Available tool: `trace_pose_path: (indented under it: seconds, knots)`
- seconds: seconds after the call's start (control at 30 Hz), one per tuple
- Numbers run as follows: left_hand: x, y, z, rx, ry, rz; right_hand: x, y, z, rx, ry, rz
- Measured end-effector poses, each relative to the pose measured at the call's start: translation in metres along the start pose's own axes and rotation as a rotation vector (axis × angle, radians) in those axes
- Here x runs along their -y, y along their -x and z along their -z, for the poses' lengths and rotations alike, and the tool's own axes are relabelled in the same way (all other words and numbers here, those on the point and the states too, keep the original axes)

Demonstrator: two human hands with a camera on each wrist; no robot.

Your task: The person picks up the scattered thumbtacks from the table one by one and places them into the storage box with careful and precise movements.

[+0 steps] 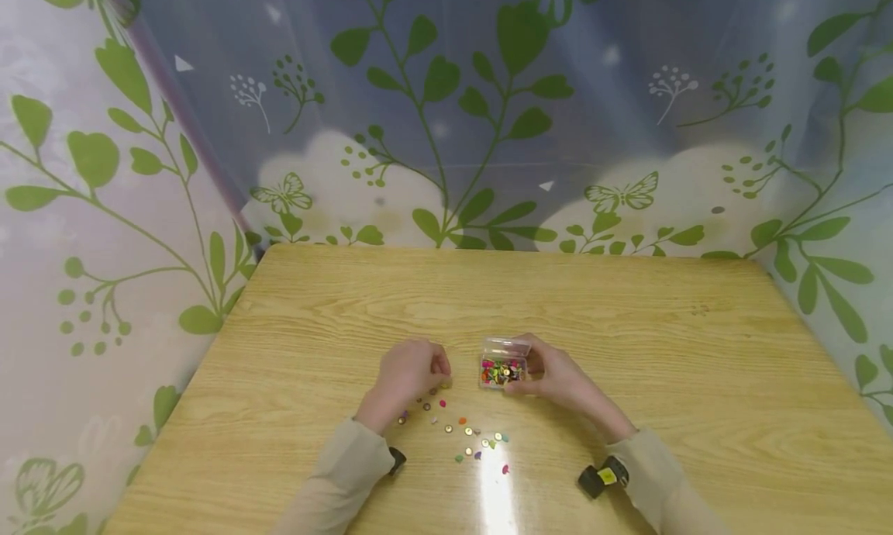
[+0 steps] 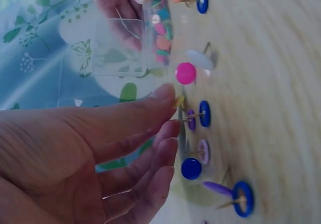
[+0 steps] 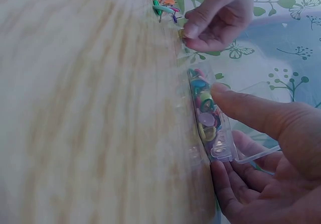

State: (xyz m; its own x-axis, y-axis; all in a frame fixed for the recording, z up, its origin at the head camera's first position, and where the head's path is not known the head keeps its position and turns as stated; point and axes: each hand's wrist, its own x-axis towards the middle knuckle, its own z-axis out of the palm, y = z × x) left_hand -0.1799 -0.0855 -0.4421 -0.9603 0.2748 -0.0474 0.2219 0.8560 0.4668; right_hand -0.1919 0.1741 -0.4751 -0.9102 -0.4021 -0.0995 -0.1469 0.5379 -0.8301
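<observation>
My left hand (image 1: 413,372) pinches a yellow thumbtack (image 2: 179,101) between thumb and index fingertip, close over the table. Across from it, my right hand (image 1: 554,371) holds a small clear plastic box (image 3: 220,146) by its side, thumb near the front and fingers behind. Its hinged lid (image 1: 507,347) stands up at the back. Many colourful thumbtacks (image 1: 504,372) fill the box. Loose thumbtacks lie scattered nearer me, among them a pink one (image 2: 185,73), a white one (image 2: 200,60) and a blue one (image 2: 191,169).
The wooden table (image 1: 335,302) reaches back to a leaf-patterned curtain (image 1: 453,132). More loose tacks, such as a green one (image 1: 459,458) and a red-pink one (image 1: 505,469), lie between the forearms. Each wrist wears a black strap device (image 1: 601,477).
</observation>
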Motion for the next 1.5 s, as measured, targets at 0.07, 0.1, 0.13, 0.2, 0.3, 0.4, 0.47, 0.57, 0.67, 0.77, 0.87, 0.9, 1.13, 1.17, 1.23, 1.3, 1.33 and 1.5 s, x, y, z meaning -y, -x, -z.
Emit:
trace_pose_path:
  seconds: [0.07, 0.1, 0.13, 0.2, 0.3, 0.4, 0.47, 0.57, 0.67, 0.77, 0.87, 0.9, 1.13, 1.17, 1.23, 1.3, 1.33, 1.5]
  knots:
    - [0.002, 0.001, -0.001, 0.006, -0.001, -0.007, 0.0, 0.0, 0.0, 0.0, 0.0, -0.001]
    - [0.003, 0.001, -0.002, 0.008, -0.002, -0.011, 0.0, 0.0, 0.0, 0.0, -0.001, -0.002]
    - [0.003, 0.001, -0.002, 0.008, 0.0, -0.015, 0.0, 0.0, 0.0, 0.0, -0.002, -0.004]
    - [0.004, 0.001, -0.003, 0.0, 0.002, -0.022, 0.001, 0.0, 0.0, 0.0, -0.003, -0.007]
    - [0.003, 0.0, -0.003, -0.019, 0.015, -0.018, 0.001, 0.0, 0.0, 0.001, -0.001, -0.005]
    - [0.0, -0.001, -0.003, -0.034, 0.03, -0.011, 0.001, 0.0, 0.0, 0.0, -0.001, 0.001]
    - [-0.002, -0.001, -0.003, -0.032, 0.043, -0.009, 0.001, 0.0, 0.0, -0.001, -0.002, 0.001]
    - [-0.006, -0.003, -0.003, -0.039, 0.039, -0.03, 0.001, -0.001, 0.0, -0.002, -0.008, -0.004]
    - [-0.012, -0.006, -0.004, -0.052, 0.039, -0.081, 0.001, -0.001, 0.0, -0.003, -0.012, 0.002]
    - [-0.017, -0.009, -0.006, -0.066, 0.048, -0.142, 0.0, -0.001, 0.0, 0.0, -0.016, 0.019]
    - [-0.023, -0.012, -0.008, -0.065, 0.078, -0.177, -0.002, -0.002, 0.0, 0.004, -0.02, 0.027]
    - [-0.025, -0.012, -0.009, -0.061, 0.083, -0.181, -0.002, -0.002, 0.0, 0.006, -0.02, 0.029]
    - [-0.028, -0.011, -0.01, -0.034, 0.098, -0.152, -0.003, -0.002, -0.002, 0.003, -0.014, 0.02]
    - [-0.027, -0.01, -0.009, -0.038, 0.104, -0.142, -0.003, -0.002, -0.002, 0.001, -0.014, 0.018]
    - [-0.024, -0.008, -0.005, -0.05, 0.114, -0.123, -0.003, -0.002, -0.002, 0.001, -0.012, 0.02]
    - [-0.019, -0.007, -0.001, -0.067, 0.114, -0.102, -0.003, -0.002, -0.001, 0.003, -0.008, 0.026]
    - [-0.016, -0.006, 0.001, -0.076, 0.11, -0.095, -0.003, -0.002, -0.001, -0.002, -0.008, 0.023]
    - [0.001, 0.001, 0.01, -0.056, 0.088, -0.049, -0.002, -0.001, 0.0, -0.008, 0.002, 0.029]
